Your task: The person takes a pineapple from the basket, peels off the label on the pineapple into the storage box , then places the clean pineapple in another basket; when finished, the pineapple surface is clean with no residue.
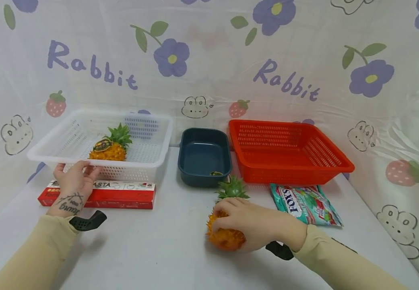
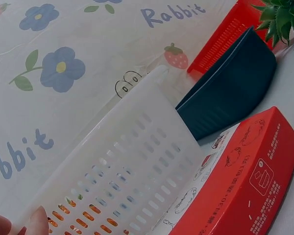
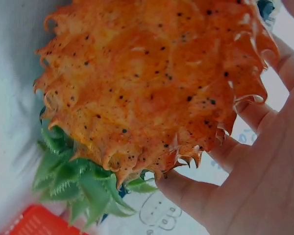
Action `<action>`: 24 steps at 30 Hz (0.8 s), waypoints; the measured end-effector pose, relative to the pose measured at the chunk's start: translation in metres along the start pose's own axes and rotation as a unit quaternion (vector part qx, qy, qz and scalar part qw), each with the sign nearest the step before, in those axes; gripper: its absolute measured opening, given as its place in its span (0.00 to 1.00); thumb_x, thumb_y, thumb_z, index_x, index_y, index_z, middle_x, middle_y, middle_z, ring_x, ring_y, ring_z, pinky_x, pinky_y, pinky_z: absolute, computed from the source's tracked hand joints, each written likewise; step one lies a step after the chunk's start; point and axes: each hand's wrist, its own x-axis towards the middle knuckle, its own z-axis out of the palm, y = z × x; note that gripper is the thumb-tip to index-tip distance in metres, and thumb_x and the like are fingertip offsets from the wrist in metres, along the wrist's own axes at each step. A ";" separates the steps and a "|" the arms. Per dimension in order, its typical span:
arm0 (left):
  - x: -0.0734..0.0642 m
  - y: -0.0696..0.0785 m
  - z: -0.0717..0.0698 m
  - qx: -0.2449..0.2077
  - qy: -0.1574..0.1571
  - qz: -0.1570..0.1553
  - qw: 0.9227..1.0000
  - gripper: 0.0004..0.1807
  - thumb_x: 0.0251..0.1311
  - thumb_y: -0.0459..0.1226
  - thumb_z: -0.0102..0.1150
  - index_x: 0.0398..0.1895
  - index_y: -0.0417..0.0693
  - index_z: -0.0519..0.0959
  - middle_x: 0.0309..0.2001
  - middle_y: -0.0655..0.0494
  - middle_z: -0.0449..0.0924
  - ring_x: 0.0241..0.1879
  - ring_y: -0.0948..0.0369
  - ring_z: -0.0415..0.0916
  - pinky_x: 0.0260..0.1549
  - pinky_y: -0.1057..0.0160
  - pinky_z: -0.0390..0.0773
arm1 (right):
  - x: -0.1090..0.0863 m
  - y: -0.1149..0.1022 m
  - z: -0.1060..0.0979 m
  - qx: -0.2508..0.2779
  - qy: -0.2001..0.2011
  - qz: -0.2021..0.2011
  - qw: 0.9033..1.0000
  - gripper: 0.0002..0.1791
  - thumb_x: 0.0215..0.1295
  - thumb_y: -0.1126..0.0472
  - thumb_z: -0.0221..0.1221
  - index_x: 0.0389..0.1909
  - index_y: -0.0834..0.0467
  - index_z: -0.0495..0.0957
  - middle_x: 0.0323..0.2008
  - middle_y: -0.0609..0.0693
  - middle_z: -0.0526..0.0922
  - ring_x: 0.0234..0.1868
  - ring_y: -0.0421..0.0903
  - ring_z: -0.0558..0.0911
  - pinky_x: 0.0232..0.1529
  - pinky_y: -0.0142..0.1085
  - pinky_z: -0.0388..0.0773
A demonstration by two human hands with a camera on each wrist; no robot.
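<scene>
My right hand (image 1: 252,223) grips a spiky orange pineapple (image 1: 225,240) in the middle of the table, its green crown pointing away from me. In the right wrist view the fingers curl round one side of the pineapple (image 3: 142,93). At the left, my left hand (image 1: 73,183) holds the front rim of a white perforated plastic basket (image 1: 144,164). Inside that basket lies another pineapple (image 1: 109,152) with a dark label. Only the left fingertips (image 2: 36,223) show in the left wrist view, at the rim.
A red pasta box (image 1: 122,199) lies before the white basket. Centrally at the back stands a dark blue bin (image 1: 203,177) with a small label inside. Right of it is a red basket (image 1: 289,175), with a green Fox's candy bag (image 1: 307,205) in front. A printed cloth (image 1: 209,60) hangs behind.
</scene>
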 end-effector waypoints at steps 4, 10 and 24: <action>0.000 0.001 0.000 -0.002 -0.001 -0.002 1.000 0.43 0.54 0.28 0.60 0.55 0.80 0.46 0.58 0.70 0.56 0.63 0.63 0.54 0.58 0.52 0.63 | 0.000 0.000 -0.002 0.041 0.025 0.003 0.999 0.32 0.45 0.52 0.70 0.54 0.40 0.70 0.56 0.42 0.66 0.58 0.41 0.63 0.56 0.42 0.70; 0.000 0.001 0.000 0.003 0.000 -0.001 1.000 0.44 0.54 0.27 0.60 0.55 0.80 0.46 0.56 0.69 0.56 0.62 0.62 0.54 0.58 0.52 0.62 | 0.006 -0.008 -0.006 0.080 0.083 0.107 0.987 0.36 0.42 0.45 0.70 0.55 0.46 0.70 0.54 0.46 0.66 0.54 0.44 0.65 0.50 0.42 0.73; 0.000 0.000 -0.002 0.003 -0.010 0.001 1.000 0.43 0.54 0.27 0.60 0.55 0.80 0.47 0.56 0.69 0.57 0.63 0.62 0.55 0.57 0.52 0.64 | 0.028 -0.021 -0.003 0.123 0.037 0.318 0.939 0.56 0.33 0.33 0.70 0.67 0.46 0.59 0.60 0.57 0.61 0.48 0.59 0.70 0.43 0.53 0.76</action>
